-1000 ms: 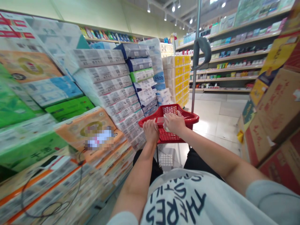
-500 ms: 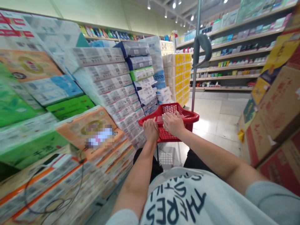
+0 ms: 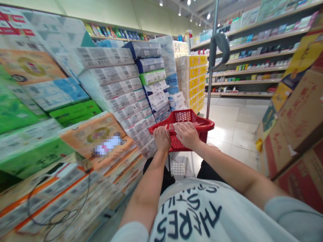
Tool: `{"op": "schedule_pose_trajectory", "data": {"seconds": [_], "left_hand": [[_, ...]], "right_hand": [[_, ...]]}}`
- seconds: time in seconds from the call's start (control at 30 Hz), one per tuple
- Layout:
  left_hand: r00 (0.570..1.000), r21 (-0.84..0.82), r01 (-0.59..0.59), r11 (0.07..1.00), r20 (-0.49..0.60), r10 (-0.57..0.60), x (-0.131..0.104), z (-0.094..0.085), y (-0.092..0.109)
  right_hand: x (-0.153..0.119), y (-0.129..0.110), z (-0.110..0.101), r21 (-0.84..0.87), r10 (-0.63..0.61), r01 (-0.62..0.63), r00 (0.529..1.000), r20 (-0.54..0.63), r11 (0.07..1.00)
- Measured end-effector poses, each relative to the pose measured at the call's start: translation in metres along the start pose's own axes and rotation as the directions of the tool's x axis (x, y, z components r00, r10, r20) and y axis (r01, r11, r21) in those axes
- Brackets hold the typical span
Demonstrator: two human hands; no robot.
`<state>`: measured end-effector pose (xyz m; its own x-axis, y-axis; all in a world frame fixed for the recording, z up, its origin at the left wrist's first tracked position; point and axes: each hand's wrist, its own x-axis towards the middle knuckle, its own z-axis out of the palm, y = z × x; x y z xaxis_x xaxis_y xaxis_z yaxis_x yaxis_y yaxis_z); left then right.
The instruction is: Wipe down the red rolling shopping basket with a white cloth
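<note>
A red plastic shopping cart (image 3: pixel 207 126) with a perforated basket stands right in front of my body. My left hand (image 3: pixel 162 138) is wrapped over the left part of its near rim, fingers curled and thumb side inward. Just to the right, my right hand (image 3: pixel 187 135) rests on the same rim with its fingers bent over the top. Both palms are hidden. A metal pole (image 3: pixel 209 94) rises at the cart's right side and carries a grey loop-shaped grip (image 3: pixel 219 52), which neither hand touches. Little of the basket's inside shows.
Stacked tissue packs (image 3: pixel 118 84) line the left side, with a loose cable (image 3: pixel 63 218) over the nearer ones. Cardboard boxes (image 3: pixel 300 111) are piled at the right. Ahead are a tiled floor (image 3: pixel 234 134), yellow-and-white packs (image 3: pixel 198 80) and stocked shelves (image 3: pixel 252 69).
My right hand's fingers, raised a little before, now lie lower and flatter over the rim. My left hand keeps its hold. The surroundings have shifted only slightly.
</note>
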<state>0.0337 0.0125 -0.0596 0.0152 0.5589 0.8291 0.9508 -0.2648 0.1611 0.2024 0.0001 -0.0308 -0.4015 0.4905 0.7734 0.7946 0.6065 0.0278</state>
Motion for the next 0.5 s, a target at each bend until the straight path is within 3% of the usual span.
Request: {"op": "schedule_pose_trajectory", "data": {"seconds": [0.1, 0.27, 0.5], "left_hand": [[1.000, 0.004, -0.004, 1.000, -0.003, 0.004, 0.000, 0.000, -0.002], [1.000, 0.016, -0.011, 1.000, -0.011, 0.011, 0.000, 0.000, -0.003], [1.000, 0.014, -0.021, 1.000, 0.005, 0.021, -0.001, -0.001, -0.003]], "right_hand": [[-0.003, -0.004, 0.000, 0.018, -0.046, 0.046, 0.999, -0.005, 0.999], [0.015, -0.012, -0.002, 0.035, 0.087, -0.089, 0.995, 0.053, 0.995], [0.003, -0.014, 0.002, 0.025, -0.045, 0.045, 0.999, -0.010, 0.999]]}}
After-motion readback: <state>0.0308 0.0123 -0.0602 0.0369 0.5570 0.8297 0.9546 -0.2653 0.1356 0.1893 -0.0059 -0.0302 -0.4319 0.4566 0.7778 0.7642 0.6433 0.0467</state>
